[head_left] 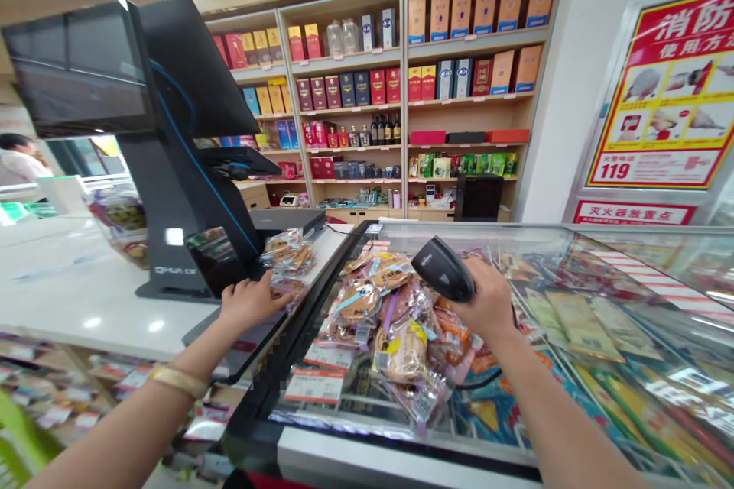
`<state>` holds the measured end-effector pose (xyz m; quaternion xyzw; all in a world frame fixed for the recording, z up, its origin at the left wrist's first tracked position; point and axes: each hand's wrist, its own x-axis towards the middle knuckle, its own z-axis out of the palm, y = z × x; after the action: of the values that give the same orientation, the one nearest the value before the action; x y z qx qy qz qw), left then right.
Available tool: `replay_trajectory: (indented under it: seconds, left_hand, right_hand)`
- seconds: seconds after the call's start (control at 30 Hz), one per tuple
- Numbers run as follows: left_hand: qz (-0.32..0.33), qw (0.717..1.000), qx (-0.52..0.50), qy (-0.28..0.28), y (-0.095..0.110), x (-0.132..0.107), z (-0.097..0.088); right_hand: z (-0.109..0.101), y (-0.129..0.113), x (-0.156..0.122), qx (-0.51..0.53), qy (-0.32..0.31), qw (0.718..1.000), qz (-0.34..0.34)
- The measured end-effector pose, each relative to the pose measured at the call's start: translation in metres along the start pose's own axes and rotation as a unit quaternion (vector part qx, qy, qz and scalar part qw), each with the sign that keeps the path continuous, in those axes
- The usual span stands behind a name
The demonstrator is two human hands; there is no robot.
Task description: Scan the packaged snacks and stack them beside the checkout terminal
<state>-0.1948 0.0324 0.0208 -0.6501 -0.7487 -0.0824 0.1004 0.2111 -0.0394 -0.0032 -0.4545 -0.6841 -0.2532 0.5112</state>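
Observation:
My right hand [487,298] grips a black handheld barcode scanner [444,269], its head tilted left above a heap of clear-wrapped snack packets [401,348] on the glass-topped case. My left hand [251,304] is over the counter beside the dark register stand. Between its thumb and index finger is a snack packet [290,289] in clear and purplish wrap, partly hidden by the fingers. Just beyond it lies a small pile of similar packets [290,250].
A point-of-sale terminal [189,191] with two screens rises at the left on a white counter [69,260]. The glass-topped case [367,428] spans the front and right, with packaged goods under the glass. Shelves of boxes and bottles [349,61] line the back wall.

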Motion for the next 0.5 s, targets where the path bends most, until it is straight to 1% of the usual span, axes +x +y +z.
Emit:
replay_trajectory:
  seconds: [0.27,0.4,0.5]
  left_hand:
    - [-0.018,0.999,-0.034,-0.034,0.005,0.008,-0.003]
    - [-0.017,0.998,-0.056,-0.031,0.008,0.01,-0.003]
    - [0.006,0.994,-0.104,-0.011,0.01,0.008,-0.003]
  right_hand:
    - [0.0,-0.001,0.0,-0.004,-0.015,1.0,-0.011]
    - [-0.001,-0.002,0.001,-0.006,-0.008,1.0,-0.02]
    - [-0.001,-0.003,0.002,-0.008,-0.004,1.0,-0.022]
